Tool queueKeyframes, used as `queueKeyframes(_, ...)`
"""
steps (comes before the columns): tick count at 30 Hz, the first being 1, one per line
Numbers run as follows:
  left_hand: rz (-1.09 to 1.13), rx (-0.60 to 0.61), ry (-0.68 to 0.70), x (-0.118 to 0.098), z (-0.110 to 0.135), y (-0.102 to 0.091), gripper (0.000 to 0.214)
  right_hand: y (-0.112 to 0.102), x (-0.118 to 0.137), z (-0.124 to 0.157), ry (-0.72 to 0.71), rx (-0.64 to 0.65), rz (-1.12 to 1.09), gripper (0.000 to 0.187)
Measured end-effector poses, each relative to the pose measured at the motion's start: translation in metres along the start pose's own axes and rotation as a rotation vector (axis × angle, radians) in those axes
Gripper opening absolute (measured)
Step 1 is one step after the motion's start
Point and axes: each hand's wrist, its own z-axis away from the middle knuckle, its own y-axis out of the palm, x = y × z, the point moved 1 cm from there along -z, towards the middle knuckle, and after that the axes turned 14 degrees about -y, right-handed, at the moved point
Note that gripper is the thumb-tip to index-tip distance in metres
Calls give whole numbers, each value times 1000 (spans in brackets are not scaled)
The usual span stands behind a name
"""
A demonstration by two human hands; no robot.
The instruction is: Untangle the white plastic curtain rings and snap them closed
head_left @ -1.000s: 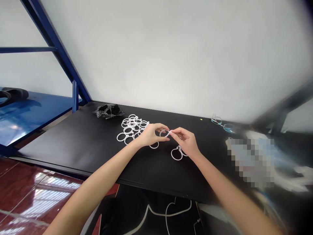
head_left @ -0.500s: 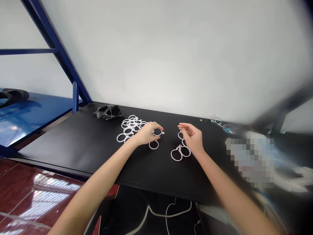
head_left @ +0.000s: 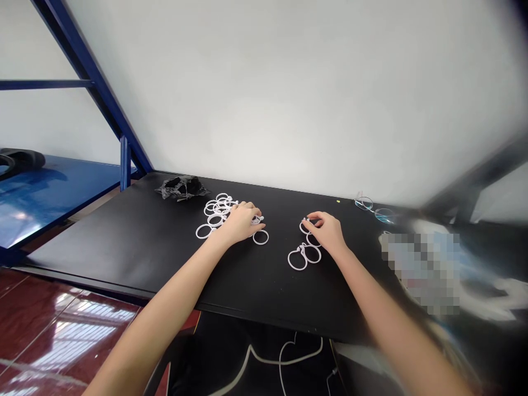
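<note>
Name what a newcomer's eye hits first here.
Probably the white rings, bright against the black tabletop, most bunched by the left hand, a few by the right hand. Next, the crumpled black plastic at the back left and glasses at the back right.

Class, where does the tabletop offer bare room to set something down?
Free: the black tabletop left of the white ring pile, nearer than the crumpled black plastic; also between left hand and right hand. Crowded: around both hands, where rings lie.
</note>
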Motion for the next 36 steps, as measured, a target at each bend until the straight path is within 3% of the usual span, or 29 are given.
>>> queueKeyframes(9,75,-89,93,-15,6,-2,20,6,5,-1,88,-62,-257,16)
queueKeyframes(14,118,-142,125,-17,7,-3,15,6,1,-3,166,-115,-461,24)
queueKeyframes(22,186,-219,202,-21,8,-4,12,-2,15,-7,204,-298,-758,36)
queueKeyframes(25,263,-245,223,-28,11,-3,22,-5,29,-6,192,-367,-881,37)
queueKeyframes(29,408,-181,261,-39,18,3,57,1,54,0,157,-251,-999,35)
queueKeyframes(31,488,-127,276,-43,20,6,65,7,65,5,155,-148,-1049,31)
queueKeyframes(36,674,3,267,-48,20,6,30,16,79,13,113,0,-1044,24)
